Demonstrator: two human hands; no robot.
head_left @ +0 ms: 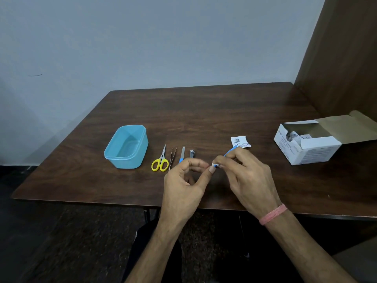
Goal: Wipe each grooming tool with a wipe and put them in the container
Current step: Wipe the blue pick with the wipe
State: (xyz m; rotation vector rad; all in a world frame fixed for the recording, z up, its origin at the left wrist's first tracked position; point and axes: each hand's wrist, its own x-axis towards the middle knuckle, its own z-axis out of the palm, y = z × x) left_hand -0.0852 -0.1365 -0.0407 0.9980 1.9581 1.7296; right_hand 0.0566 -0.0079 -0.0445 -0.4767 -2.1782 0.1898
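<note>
Tool in hand: I held a thin blue tool (230, 151) in my right hand (247, 178), just right of the row of tools and well right of the tub (126, 147).
Long axis: it ran from its near end, at my fingertips, up and away to the right, its far tip over the torn sachet (239, 141).
Wipe: a small white wipe (215, 165) sat at the tool's near end, right where my two hands met.
Right hand: curled round the tool, pinching it; exactly which fingers held the wipe I couldn't tell.
Left hand (183, 181): thumb and forefinger curved into a ring, tips at the wipe; gripping or just touching, I couldn't tell.
Way to the tub: it lay left and a little beyond my hands, open, nothing in it; my left hand was nearer.
Waiting: scissors (160, 161), tweezers (172, 158), file (182, 155) and clipper (192, 153) lay side by side between tub and hands, all pointing away from me.
Box (306, 144): open, far right of the tub.
My read: first tool mid-wipe, four to go.
</note>
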